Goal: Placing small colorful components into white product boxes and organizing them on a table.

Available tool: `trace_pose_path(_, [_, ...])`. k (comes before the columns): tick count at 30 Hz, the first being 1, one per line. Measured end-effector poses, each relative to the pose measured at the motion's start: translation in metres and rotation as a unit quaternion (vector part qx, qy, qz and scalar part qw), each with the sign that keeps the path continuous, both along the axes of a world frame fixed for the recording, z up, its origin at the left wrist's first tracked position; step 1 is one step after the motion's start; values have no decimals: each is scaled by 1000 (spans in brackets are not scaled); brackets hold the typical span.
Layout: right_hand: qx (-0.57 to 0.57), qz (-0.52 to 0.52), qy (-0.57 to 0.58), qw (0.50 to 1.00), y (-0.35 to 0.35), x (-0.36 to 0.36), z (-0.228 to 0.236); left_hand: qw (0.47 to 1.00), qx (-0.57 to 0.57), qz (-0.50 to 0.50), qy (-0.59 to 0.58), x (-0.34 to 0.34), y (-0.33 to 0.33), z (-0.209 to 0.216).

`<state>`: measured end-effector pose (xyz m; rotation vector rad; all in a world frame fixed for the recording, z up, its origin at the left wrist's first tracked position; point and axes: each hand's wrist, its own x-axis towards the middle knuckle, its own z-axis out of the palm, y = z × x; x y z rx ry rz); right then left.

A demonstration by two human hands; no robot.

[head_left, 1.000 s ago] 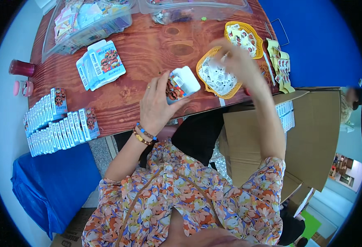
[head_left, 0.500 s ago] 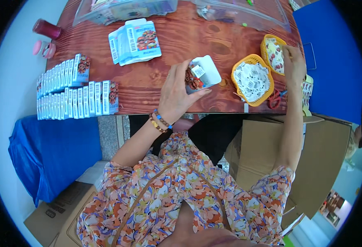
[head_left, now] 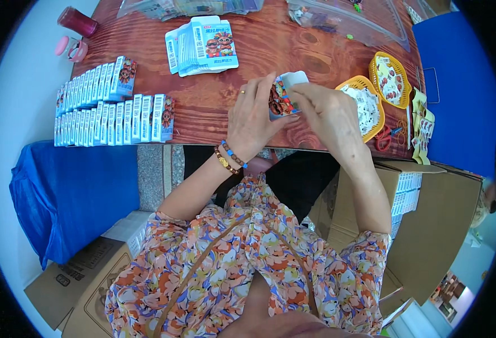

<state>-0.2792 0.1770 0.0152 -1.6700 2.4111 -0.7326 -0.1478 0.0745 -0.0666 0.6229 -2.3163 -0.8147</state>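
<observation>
My left hand (head_left: 249,115) is wrapped round a small open carton (head_left: 280,100), blue and white with a colourful cartoon print, held just above the table near its front edge. At the carton's open flap, the fingers of my right hand (head_left: 329,110) are pinched together; whatever they hold is hidden. Right of that hand stands a yellow basket (head_left: 379,124) of small white packets. Behind it, a second yellow basket (head_left: 405,93) holds white pieces with red marks.
Two rows of filled-out cartons (head_left: 110,121) stand at the table's left. Flat cartons (head_left: 200,50) lie stacked farther back. Clear plastic bins (head_left: 366,28) line the far edge. Red-handled scissors (head_left: 383,139) and a printed strip (head_left: 421,127) lie at the right, above an open cardboard box (head_left: 439,225).
My right hand has moved left from the far yellow basket to the carton's opening. My left hand still holds the carton. The whole view has shifted slightly.
</observation>
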Motion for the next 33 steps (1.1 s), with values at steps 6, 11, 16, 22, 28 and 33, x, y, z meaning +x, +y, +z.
trace_pose_path(6, [-117, -11, -18, 993, 10, 12, 2, 997, 45, 49, 25, 3, -6, -2])
trace_pose_path(11, [-243, -66, 30, 967, 13, 34, -61, 996, 68, 54, 33, -8, 3, 2])
trace_pose_path(16, [-266, -111, -58, 956, 6, 33, -77, 997, 45, -8, 64, 2, 3, -4])
trace_pose_path(22, [-252, -38, -420, 871, 16, 18, -69, 905, 371, -114, 173, 23, -13, -7])
trace_pose_path(28, [-291, 17, -451, 844, 22, 13, -73, 933, 287, -132, 174, 33, -17, 7])
trace_pose_path(33, [-265, 68, -386, 881, 21, 7, -68, 931, 296, -187, 105, 41, -25, 11])
